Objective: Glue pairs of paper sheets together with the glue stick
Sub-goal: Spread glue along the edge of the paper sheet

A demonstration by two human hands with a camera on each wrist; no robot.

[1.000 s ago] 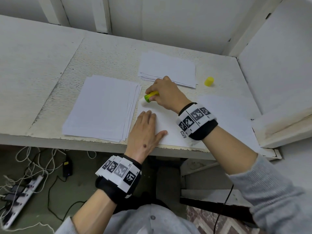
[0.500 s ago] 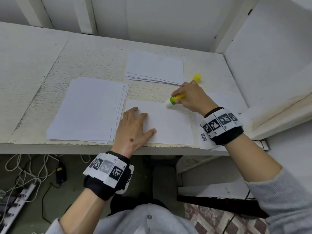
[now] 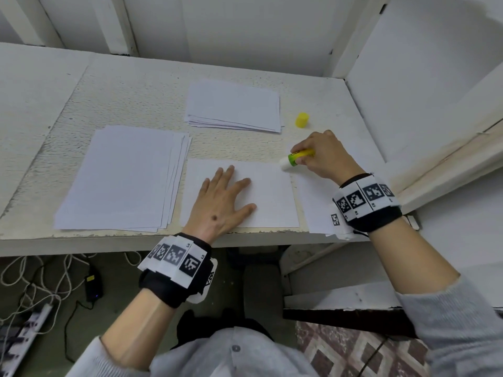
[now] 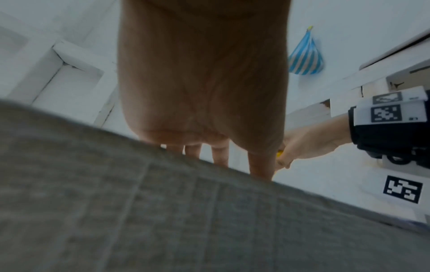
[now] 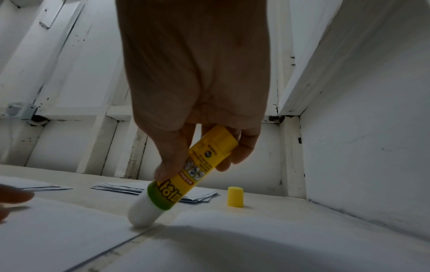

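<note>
A single white sheet [image 3: 269, 197] lies at the table's front edge. My left hand [image 3: 223, 200] lies flat on it with fingers spread, pressing it down. My right hand [image 3: 321, 156] grips a yellow and green glue stick [image 3: 298, 157], tilted, its white tip on the sheet's far right corner [image 5: 143, 217]. In the right wrist view thumb and fingers wrap the yellow barrel [image 5: 204, 162]. Another sheet [image 3: 315, 208] lies under my right wrist. The yellow cap [image 3: 302, 120] stands upright on the table behind my right hand.
A thick stack of white paper [image 3: 122, 178] lies to the left, and a smaller stack [image 3: 234, 106] at the back. White walls close the table [image 3: 136, 88] at the back and right. Cables and a power strip [image 3: 24, 330] lie on the floor below.
My right hand has drawn the glue stick along the sheet's far edge from its left corner to its right corner. My left hand has stayed flat on the sheet.
</note>
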